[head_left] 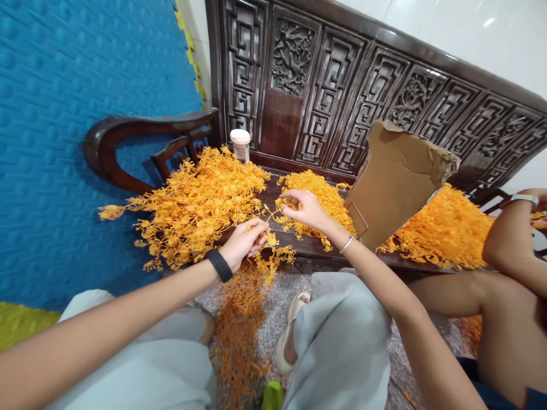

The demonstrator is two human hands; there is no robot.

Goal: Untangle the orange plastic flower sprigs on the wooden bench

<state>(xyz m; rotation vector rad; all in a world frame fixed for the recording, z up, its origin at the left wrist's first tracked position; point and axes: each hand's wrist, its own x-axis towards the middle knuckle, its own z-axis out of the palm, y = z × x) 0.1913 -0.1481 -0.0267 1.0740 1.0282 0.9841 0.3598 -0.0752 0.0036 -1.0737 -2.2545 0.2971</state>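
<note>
My left hand (248, 240), with a black band at its wrist, is closed on a thin orange plastic sprig (270, 214) above the bench seat. The fingers of my right hand (304, 208) curl around the sprig's upper right end, with thumb and fingertips close to it; whether they pinch it is too small to tell. A large heap of orange sprigs (205, 199) lies left of my hands. A smaller orange pile (316, 193) sits behind my right hand. More orange pieces (273, 262) hang just below my left hand.
A white lidded tub (240, 145) stands against the carved dark bench back (282, 122). A cardboard piece (397, 176) leans at the right, beside another orange heap (448, 228). Another person's arm (517, 239) and leg are at far right. Orange sprigs (239, 336) cover floor between my legs.
</note>
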